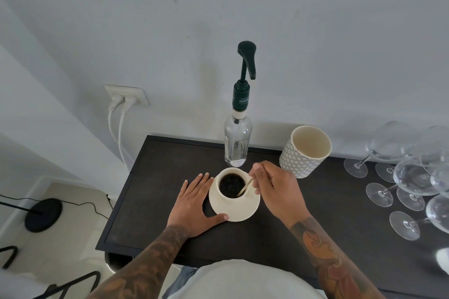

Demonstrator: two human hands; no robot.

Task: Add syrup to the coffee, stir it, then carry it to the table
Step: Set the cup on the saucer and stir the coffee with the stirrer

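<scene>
Cream cup (232,183) of black coffee on matching saucer (234,204), centre of dark sideboard top (150,201). Right hand (277,188) pinches thin stirrer (245,188), tip dipped in the coffee. Left hand (194,204) flat, fingers spread, thumb touching saucer's near-left rim. Clear syrup bottle (238,138) with green pump just beyond; patterned beaker (305,150) far right; wine glasses (408,177) further right.

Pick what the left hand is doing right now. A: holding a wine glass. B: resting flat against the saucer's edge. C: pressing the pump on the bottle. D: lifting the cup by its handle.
B: the left hand lies flat on the counter, thumb against the saucer, while the right hand holds the stirrer in the coffee cup.
</scene>
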